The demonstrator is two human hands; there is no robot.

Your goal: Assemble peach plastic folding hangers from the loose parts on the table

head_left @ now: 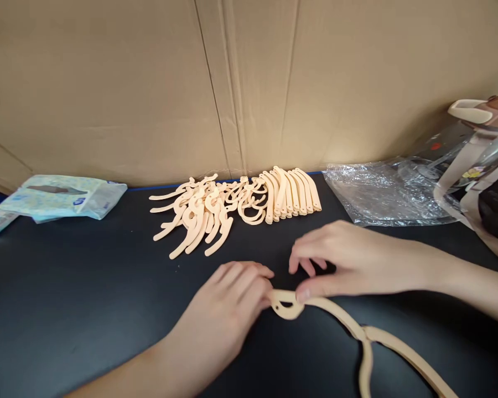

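- The jointed hanger-like piece (340, 314) is lying across the near black tabletop (87, 309), its branching arms running out of view; supporting these would probably spare the joint (364, 333) from twisting.
- At the piece's looped end (288, 313), the left hand (232, 309) is apparently pinching the tip, its thumb mostly hidden; holding firmly here, without bending the thin loop, should steady it best.
- Just right of that loop, the right hand (352, 260) is resting its thumb on the piece, its fingers loosely bent and lifting clear rather than closing around it; light thumb pressure close to the loop should give the best control.
- The left wrist is angling in from the near left, knuckles up; the right forearm is reaching in from the right, palm turning down.
- Beyond the piece, hook-ended parts (197, 221) are lying heaped, with curved strips (292, 193) lining up beside them.
- Farther right of the piece, a clear plastic bag (369, 193) is lying crumpled.
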